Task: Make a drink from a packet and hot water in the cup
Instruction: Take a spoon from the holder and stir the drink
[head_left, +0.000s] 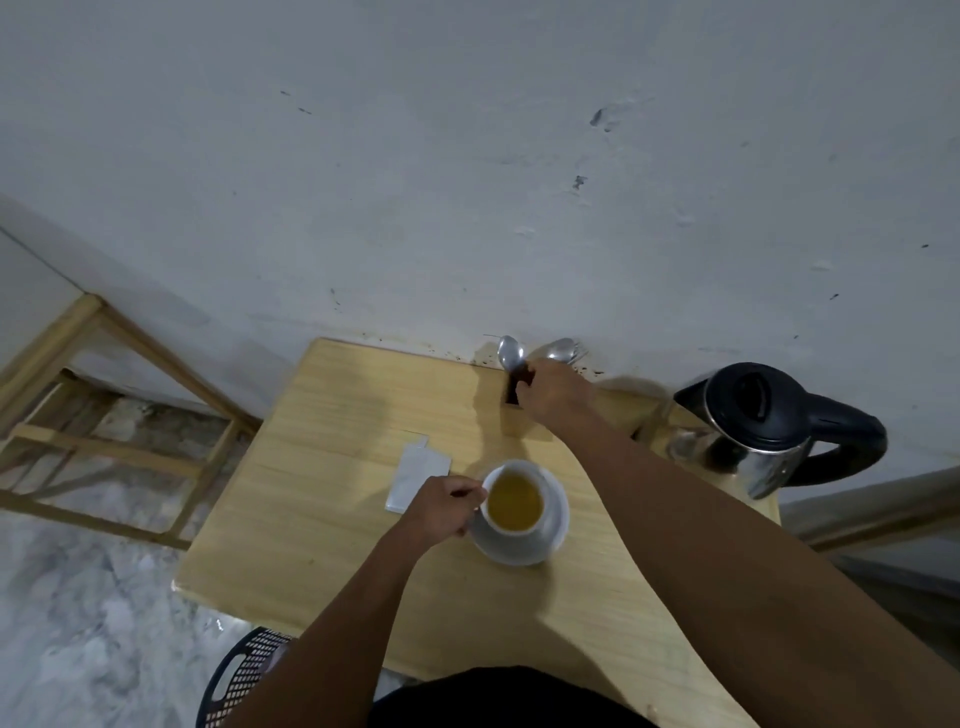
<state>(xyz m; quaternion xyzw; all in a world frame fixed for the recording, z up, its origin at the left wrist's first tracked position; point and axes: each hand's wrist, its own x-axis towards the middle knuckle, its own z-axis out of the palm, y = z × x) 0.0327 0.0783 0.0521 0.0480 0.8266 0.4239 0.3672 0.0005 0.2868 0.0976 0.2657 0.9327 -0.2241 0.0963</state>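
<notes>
Amber drink in white cup, handle pinched by left hand; right hand grasping spoon.

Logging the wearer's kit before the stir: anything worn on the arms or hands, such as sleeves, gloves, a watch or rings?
Both arms are bare for as far as they show. No gloves, watch or rings are visible on the left hand or right hand. The picture is soft, so a thin ring could be missed.

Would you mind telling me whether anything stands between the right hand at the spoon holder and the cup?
Nothing visible does: only bare table lies between the right hand at the spoons and the cup, which the left hand steadies.
</notes>
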